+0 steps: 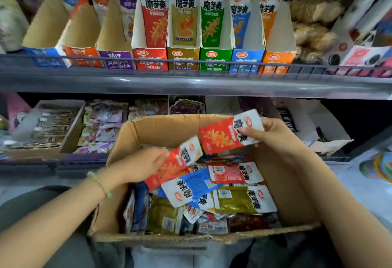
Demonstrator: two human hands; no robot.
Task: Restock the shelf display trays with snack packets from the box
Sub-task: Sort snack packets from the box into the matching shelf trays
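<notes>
Red and white foil snack packet [230,133] is pinched by its white end in the right hand [273,134], over the far rim of the open brown cardboard box [161,132]. A second red packet [176,161], tilted, is gripped in the left hand [144,164], its top end just beside the first. Beneath them the box holds a loose heap of blue, olive-green and red packets [195,185]. Above, on the grey metal shelf [191,85], a row of coloured cardboard display trays [214,61] stands side by side.
</notes>
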